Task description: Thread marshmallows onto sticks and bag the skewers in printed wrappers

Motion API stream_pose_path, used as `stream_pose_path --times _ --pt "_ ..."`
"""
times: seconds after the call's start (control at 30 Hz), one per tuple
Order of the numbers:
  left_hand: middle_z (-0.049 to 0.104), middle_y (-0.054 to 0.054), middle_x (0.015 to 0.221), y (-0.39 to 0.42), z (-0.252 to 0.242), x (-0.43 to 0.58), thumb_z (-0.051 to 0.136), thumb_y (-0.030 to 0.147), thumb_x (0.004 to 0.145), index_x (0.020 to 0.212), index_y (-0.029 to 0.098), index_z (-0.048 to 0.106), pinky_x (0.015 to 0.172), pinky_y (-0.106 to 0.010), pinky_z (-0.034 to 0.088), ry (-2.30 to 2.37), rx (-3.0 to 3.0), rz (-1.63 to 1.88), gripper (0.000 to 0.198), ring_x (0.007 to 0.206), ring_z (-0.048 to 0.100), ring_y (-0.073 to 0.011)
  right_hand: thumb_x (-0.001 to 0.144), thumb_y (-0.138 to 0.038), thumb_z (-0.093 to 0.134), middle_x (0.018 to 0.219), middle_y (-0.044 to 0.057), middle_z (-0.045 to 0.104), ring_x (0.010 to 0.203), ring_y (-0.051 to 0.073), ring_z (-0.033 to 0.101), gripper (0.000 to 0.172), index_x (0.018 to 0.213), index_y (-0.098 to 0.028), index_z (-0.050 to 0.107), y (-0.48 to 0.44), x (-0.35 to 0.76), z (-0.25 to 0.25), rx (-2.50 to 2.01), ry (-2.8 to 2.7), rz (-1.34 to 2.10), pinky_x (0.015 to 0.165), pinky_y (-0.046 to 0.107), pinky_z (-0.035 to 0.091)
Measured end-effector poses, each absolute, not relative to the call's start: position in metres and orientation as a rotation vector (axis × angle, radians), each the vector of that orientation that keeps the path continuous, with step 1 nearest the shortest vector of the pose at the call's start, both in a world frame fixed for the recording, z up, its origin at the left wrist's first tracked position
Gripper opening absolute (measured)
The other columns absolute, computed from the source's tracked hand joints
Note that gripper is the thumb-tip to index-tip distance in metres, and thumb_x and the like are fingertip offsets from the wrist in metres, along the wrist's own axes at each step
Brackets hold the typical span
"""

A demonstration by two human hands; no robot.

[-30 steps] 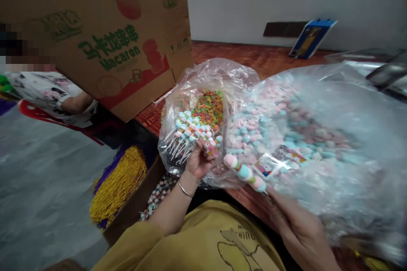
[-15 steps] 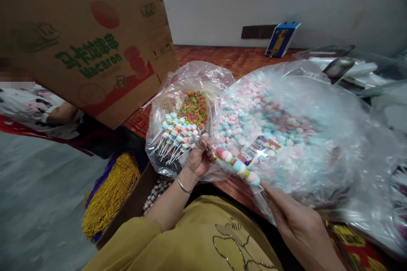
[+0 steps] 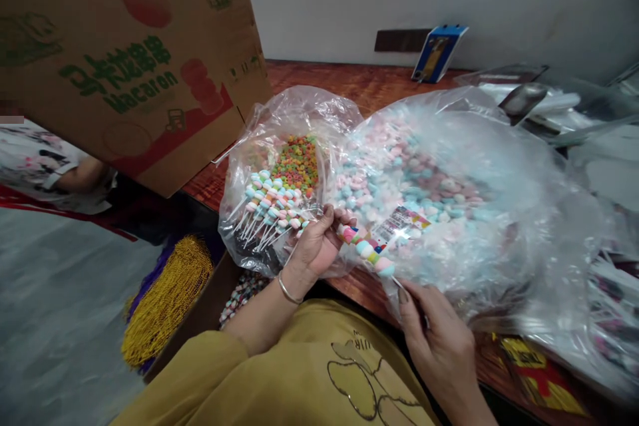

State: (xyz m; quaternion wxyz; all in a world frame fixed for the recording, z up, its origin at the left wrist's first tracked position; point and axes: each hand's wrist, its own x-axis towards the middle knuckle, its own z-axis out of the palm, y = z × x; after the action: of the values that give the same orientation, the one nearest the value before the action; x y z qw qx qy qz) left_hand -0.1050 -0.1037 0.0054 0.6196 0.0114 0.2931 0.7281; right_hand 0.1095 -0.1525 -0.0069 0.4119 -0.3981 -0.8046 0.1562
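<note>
A marshmallow skewer of pastel pink, blue, white and green pieces slants between my two hands. My right hand pinches its white stick at the lower end, thumb against fingers. At the upper end, the curled fingers of my left hand close around the top pieces, partly hiding them. Just left of that hand, several finished marshmallow skewers lie in an open clear bag, beside small colourful candy rings. Behind the held skewer spreads a large clear bag of loose pink and blue marshmallows.
A big cardboard box stands at the left on the wooden table. A blue device is by the wall; a metal scoop lies at right. Below left are a gold-fringed bundle and another person's arm.
My right hand has moved up and left with the skewer's stick. The left hand has turned, its fingers now nearer the top pieces. The whole view has shifted slightly.
</note>
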Motion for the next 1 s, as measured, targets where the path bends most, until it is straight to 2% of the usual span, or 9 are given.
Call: stream_pose_path --times 0.17,0.4,0.53,0.6,0.67,0.73,0.83,0.93,1.0 --pt "0.058 0.002 0.068 -0.097 0.009 -0.097 0.058 0.01 0.098 0.083 0.015 0.068 0.08 -0.028 0.058 0.625 -0.083 1.638 0.018 0.063 0.059 -0.0088 0.098 -0.017 0.06 0.076 0.001 0.064 0.065 0.016 0.063 0.009 0.101 -0.021 0.068 -0.159 0.101 -0.019 -1.044 -1.94 0.42 0.062 0.026 0.05" --pt "0.053 0.004 0.07 -0.099 0.008 -0.09 0.072 0.02 0.092 0.089 0.017 0.066 0.072 -0.023 0.056 0.549 0.044 1.61 0.008 0.062 0.055 -0.0068 0.101 -0.028 0.056 0.082 0.004 0.075 0.068 0.017 0.069 0.02 0.097 -0.021 0.074 -0.163 0.097 -0.023 -1.113 -1.894 0.7 0.063 0.026 0.051" --pt "0.053 0.005 0.072 -0.099 0.003 -0.085 0.081 0.023 0.085 0.092 0.018 0.066 0.07 -0.021 0.054 0.539 0.092 1.611 0.018 0.061 0.053 -0.0054 0.103 -0.046 0.051 0.055 -0.003 0.052 0.048 0.013 0.05 0.04 0.08 -0.019 0.069 -0.168 0.092 -0.027 -1.216 -1.603 1.283 0.046 0.024 0.039" --pt "0.052 0.006 0.072 -0.097 0.002 -0.083 0.084 0.026 0.082 0.094 0.018 0.066 0.07 -0.021 0.054 0.559 0.087 1.612 0.023 0.061 0.053 -0.0053 0.103 -0.053 0.05 0.051 -0.007 0.039 0.043 0.011 0.039 0.042 0.085 -0.019 0.067 -0.171 0.088 -0.03 -1.178 -1.383 1.577 0.042 0.023 0.034" --pt "0.052 0.006 0.07 -0.096 0.001 -0.08 0.087 0.027 0.079 0.094 0.017 0.066 0.069 -0.022 0.054 0.583 0.074 1.62 0.028 0.06 0.052 -0.0053 0.103 -0.052 0.05 0.052 -0.008 0.037 0.044 0.011 0.037 0.039 0.09 -0.019 0.066 -0.172 0.086 -0.033 -1.13 -1.307 1.647 0.043 0.023 0.034" --pt "0.052 0.007 0.069 -0.095 0.002 -0.077 0.089 0.028 0.076 0.092 0.017 0.065 0.069 -0.022 0.054 0.622 0.06 1.625 0.031 0.059 0.052 -0.0052 0.103 -0.045 0.053 0.059 -0.005 0.048 0.051 0.012 0.046 0.031 0.092 -0.019 0.067 -0.172 0.085 -0.035 -1.129 -1.437 1.447 0.049 0.023 0.039" --pt "0.052 0.008 0.066 -0.095 0.005 -0.071 0.09 0.029 0.076 0.09 0.017 0.065 0.069 -0.022 0.054 0.682 0.058 1.629 0.031 0.058 0.052 -0.0054 0.102 -0.027 0.057 0.073 0.001 0.06 0.064 0.014 0.055 0.016 0.094 -0.019 0.069 -0.169 0.085 -0.038 -1.088 -1.736 0.864 0.06 0.025 0.044" --pt "0.052 0.007 0.064 -0.095 0.006 -0.065 0.088 0.033 0.078 0.089 0.016 0.065 0.069 -0.024 0.054 0.719 0.068 1.631 0.031 0.057 0.052 -0.0061 0.098 -0.017 0.061 0.069 0.001 0.06 0.062 0.015 0.054 0.009 0.097 -0.018 0.07 -0.166 0.088 -0.041 -1.028 -1.892 0.386 0.061 0.027 0.042" --pt "0.052 0.007 0.064 -0.095 0.005 -0.062 0.086 0.035 0.08 0.09 0.016 0.065 0.07 -0.025 0.055 0.732 0.075 1.617 0.031 0.057 0.052 -0.0068 0.096 -0.019 0.062 0.068 0.002 0.061 0.061 0.015 0.054 0.008 0.095 -0.018 0.07 -0.164 0.089 -0.043 -1.046 -1.892 0.345 0.06 0.028 0.041"
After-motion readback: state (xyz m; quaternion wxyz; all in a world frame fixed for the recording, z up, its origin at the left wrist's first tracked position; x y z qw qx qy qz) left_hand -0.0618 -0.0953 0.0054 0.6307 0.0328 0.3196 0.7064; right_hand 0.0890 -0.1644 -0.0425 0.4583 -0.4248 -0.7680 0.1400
